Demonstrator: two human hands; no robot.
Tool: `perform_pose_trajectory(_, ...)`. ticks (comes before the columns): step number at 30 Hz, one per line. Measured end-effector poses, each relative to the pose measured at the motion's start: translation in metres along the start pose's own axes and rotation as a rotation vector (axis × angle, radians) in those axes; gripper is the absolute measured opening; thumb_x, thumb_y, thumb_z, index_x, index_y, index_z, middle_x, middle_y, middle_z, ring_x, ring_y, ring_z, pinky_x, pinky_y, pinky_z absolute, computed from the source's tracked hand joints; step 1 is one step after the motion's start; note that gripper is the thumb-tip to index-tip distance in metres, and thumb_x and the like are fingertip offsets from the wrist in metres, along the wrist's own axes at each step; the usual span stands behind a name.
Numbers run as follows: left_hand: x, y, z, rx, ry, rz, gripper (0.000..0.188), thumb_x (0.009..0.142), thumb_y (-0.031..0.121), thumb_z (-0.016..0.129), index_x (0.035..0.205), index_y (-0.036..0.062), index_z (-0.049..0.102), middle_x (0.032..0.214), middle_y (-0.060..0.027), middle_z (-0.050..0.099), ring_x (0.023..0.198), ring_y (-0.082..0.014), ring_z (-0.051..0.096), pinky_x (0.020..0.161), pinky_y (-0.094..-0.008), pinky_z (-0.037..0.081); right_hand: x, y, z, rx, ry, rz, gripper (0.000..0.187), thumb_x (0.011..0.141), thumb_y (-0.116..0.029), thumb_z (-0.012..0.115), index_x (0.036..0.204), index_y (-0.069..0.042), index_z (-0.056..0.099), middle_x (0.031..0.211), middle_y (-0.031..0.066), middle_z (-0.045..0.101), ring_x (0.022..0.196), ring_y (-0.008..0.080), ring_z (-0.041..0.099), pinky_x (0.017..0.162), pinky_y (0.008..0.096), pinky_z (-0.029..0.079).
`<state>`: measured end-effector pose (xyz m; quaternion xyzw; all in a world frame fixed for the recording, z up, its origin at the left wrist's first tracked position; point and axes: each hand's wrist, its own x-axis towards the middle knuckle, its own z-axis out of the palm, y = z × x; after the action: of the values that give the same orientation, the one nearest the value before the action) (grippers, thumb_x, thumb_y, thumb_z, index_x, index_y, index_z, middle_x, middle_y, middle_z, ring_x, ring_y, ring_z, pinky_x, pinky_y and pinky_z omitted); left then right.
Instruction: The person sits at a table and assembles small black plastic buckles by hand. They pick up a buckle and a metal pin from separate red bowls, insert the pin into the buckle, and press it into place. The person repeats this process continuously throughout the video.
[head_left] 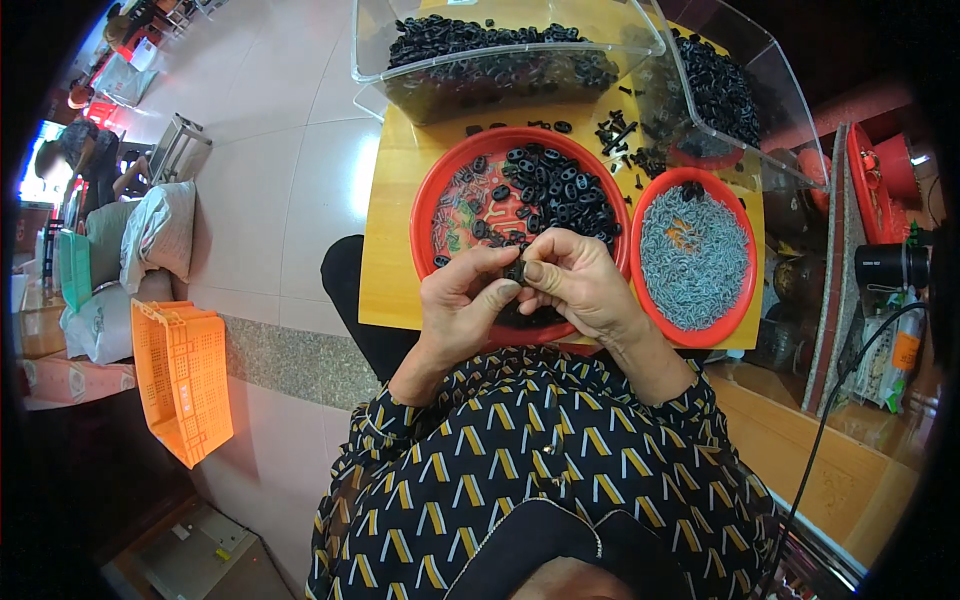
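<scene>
My left hand (468,293) and my right hand (580,282) meet over the near part of a round red tray (421,215). Between their fingertips they pinch a small black plastic part (515,271), mostly covered by the fingers. Black oval parts with two holes (565,190) are heaped on the tray's right side, and a few lie scattered on its left among small metal pieces. To the right of my right hand, a smaller red tray (748,290) holds a thick layer of small silvery screws (693,260).
A clear plastic bin (505,85) of black parts stands at the table's far side, another clear bin (735,95) at its right. Loose black pieces (617,133) lie between on the yellow table (390,270). An orange crate (185,375) and sacks (160,235) are left. A person (90,160) is far left.
</scene>
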<state>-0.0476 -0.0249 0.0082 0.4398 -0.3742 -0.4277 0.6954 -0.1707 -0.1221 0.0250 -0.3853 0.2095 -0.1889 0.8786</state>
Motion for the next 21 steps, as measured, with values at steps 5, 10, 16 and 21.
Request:
perform_pose_trajectory(5, -0.002, -0.003, -0.004, -0.008, -0.004, 0.003, 0.03, 0.077, -0.008, 0.056, 0.106, -0.0031, 0.052, 0.087, -0.0048, 0.056, 0.078, -0.0093, 0.054, 0.068, -0.0213, 0.045, -0.005, -0.006, -0.001, -0.025, 0.031, 0.042, 0.016, 0.084, -0.012, 0.055, 0.091, 0.002, 0.055, 0.077, 0.005, 0.056, 0.066, 0.0102, 0.057, 0.059, 0.0226, 0.052)
perform_pose_trajectory(10, -0.004, -0.004, -0.003, 0.022, 0.016, -0.003, 0.029, 0.076, -0.007, 0.057, 0.105, -0.003, 0.052, 0.083, -0.0028, 0.055, 0.074, -0.0074, 0.052, 0.066, -0.0198, 0.044, -0.009, -0.006, 0.001, -0.145, 0.076, 0.012, 0.015, 0.084, -0.011, 0.054, 0.09, 0.003, 0.055, 0.075, 0.005, 0.056, 0.064, 0.0093, 0.056, 0.055, 0.0207, 0.05)
perform_pose_trajectory(16, -0.007, -0.006, -0.001, -0.004, 0.022, -0.063, 0.029, 0.076, -0.006, 0.058, 0.105, -0.003, 0.052, 0.082, -0.0027, 0.055, 0.073, -0.0076, 0.052, 0.066, -0.0197, 0.043, -0.012, -0.005, 0.009, -0.26, 0.099, 0.001, 0.014, 0.083, -0.01, 0.055, 0.087, 0.003, 0.056, 0.074, 0.0048, 0.057, 0.061, 0.0074, 0.055, 0.051, 0.0191, 0.048)
perform_pose_trajectory(21, -0.013, -0.013, -0.003, 0.17, -0.031, -0.034, 0.035, 0.075, -0.006, 0.059, 0.108, -0.0015, 0.051, 0.08, -0.0023, 0.055, 0.072, -0.0077, 0.051, 0.064, -0.02, 0.042, -0.013, -0.011, 0.012, -0.474, 0.176, 0.111, 0.013, 0.079, -0.01, 0.059, 0.084, 0.001, 0.057, 0.066, 0.0044, 0.056, 0.054, 0.0063, 0.053, 0.046, 0.0186, 0.045)
